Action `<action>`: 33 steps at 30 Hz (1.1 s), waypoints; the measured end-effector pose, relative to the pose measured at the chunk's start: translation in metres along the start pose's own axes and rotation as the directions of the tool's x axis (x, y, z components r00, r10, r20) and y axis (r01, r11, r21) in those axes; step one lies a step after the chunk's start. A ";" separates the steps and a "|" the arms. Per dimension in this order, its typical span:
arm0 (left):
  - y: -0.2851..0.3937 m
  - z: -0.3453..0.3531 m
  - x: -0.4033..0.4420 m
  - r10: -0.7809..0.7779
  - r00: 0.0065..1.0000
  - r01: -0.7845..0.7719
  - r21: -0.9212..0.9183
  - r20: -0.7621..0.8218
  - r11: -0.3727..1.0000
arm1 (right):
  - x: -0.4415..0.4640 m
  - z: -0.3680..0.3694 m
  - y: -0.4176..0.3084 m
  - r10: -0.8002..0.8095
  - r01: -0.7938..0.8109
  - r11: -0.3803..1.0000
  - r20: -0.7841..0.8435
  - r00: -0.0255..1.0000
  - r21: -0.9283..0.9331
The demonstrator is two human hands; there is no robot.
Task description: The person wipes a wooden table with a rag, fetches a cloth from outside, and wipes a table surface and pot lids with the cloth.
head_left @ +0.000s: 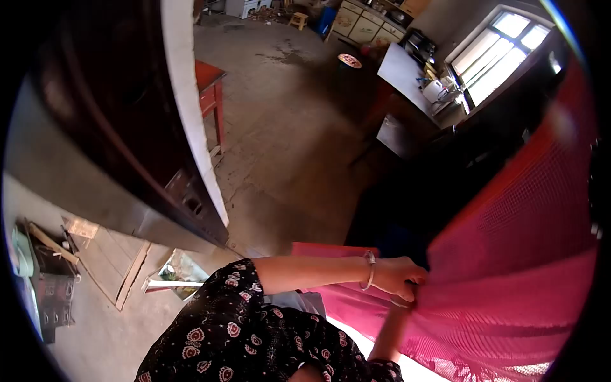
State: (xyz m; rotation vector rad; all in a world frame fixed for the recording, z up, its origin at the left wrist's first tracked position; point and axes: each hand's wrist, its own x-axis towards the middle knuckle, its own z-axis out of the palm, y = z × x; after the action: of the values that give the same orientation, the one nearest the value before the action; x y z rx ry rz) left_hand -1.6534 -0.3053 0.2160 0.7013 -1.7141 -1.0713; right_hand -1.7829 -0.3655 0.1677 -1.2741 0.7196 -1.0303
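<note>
A large pink curtain (509, 254) with a lace-like lower part hangs on the right side of the head view. My left hand (402, 277), with a bangle at its wrist, reaches across to the curtain's edge, its fingers closed on the fabric. Just below it, my right hand (406, 304) meets it at the same gathered edge; it is mostly hidden and its fingers cannot be made out. Both forearms come from black patterned sleeves.
A dark door (127, 121) stands at the left, with a red table (209, 79) beyond it. Farther off are a grey-topped table (407, 76), cabinets (366, 28), a small stool (298, 20) and a bright window (503, 54). A dark cabinet (54, 296) is at lower left.
</note>
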 end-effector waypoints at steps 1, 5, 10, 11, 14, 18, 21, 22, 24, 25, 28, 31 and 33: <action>-0.014 -0.014 -0.001 0.012 0.999 -0.014 -0.047 -0.030 0.999 | 0.010 -0.008 -0.013 -0.052 0.051 0.998 -0.063 0.997 -0.023; -0.048 -0.077 -0.029 -0.162 0.981 0.130 -0.260 -0.103 0.957 | 0.045 -0.032 -0.052 -0.231 0.203 0.971 -0.272 0.934 -0.128; -0.108 -0.159 -0.048 -0.378 0.902 0.320 -0.265 -0.207 0.910 | 0.090 -0.050 -0.044 -0.312 0.251 0.948 -0.413 0.855 -0.197; -0.125 -0.175 -0.046 -0.384 0.889 0.310 -0.288 -0.251 0.906 | 0.103 -0.057 -0.038 -0.315 0.247 0.947 -0.432 0.845 -0.207; -0.172 -0.228 -0.041 -0.439 0.831 0.317 -0.356 -0.342 0.879 | 0.148 -0.062 -0.015 -0.292 0.214 0.953 -0.476 0.830 -0.213; -0.211 -0.293 -0.037 -0.575 0.723 0.362 -0.500 -0.382 0.787 | 0.225 -0.052 0.014 -0.238 0.168 0.968 -0.478 0.845 -0.185; -0.238 -0.324 -0.041 -0.690 0.601 0.385 -0.611 -0.403 0.692 | 0.291 -0.035 0.039 -0.177 0.120 0.981 -0.441 0.880 -0.155; -0.246 -0.335 -0.043 -0.719 0.558 0.390 -0.634 -0.414 0.668 | 0.313 -0.025 0.049 -0.152 0.102 0.985 -0.417 0.896 -0.138; -0.261 -0.358 -0.047 -0.746 0.531 0.428 -0.632 -0.402 0.646 | 0.359 -0.001 0.068 -0.112 0.081 0.992 -0.361 0.926 -0.100; -0.266 -0.369 -0.050 -0.776 0.500 0.449 -0.651 -0.385 0.612 | 0.379 0.011 0.077 -0.099 0.075 0.993 -0.335 0.937 -0.086; -0.294 -0.421 -0.054 -0.800 0.465 0.450 -0.677 -0.380 0.583 | 0.450 0.051 0.101 -0.076 0.067 0.997 -0.267 0.961 -0.043; -0.321 -0.478 -0.052 -0.801 0.458 0.419 -0.700 -0.387 0.578 | 0.508 0.093 0.118 -0.059 0.053 0.998 -0.234 0.970 -0.030; -0.338 -0.522 -0.046 -0.786 0.470 0.415 -0.685 -0.402 0.598 | 0.538 0.122 0.133 -0.032 0.030 0.999 -0.201 0.979 -0.013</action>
State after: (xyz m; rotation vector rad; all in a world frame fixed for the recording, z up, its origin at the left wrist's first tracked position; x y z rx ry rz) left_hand -1.1579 -0.5974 -0.0252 1.2460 -0.4312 -1.4438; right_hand -1.4307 -0.8077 0.1181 -1.2032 0.8625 -1.1941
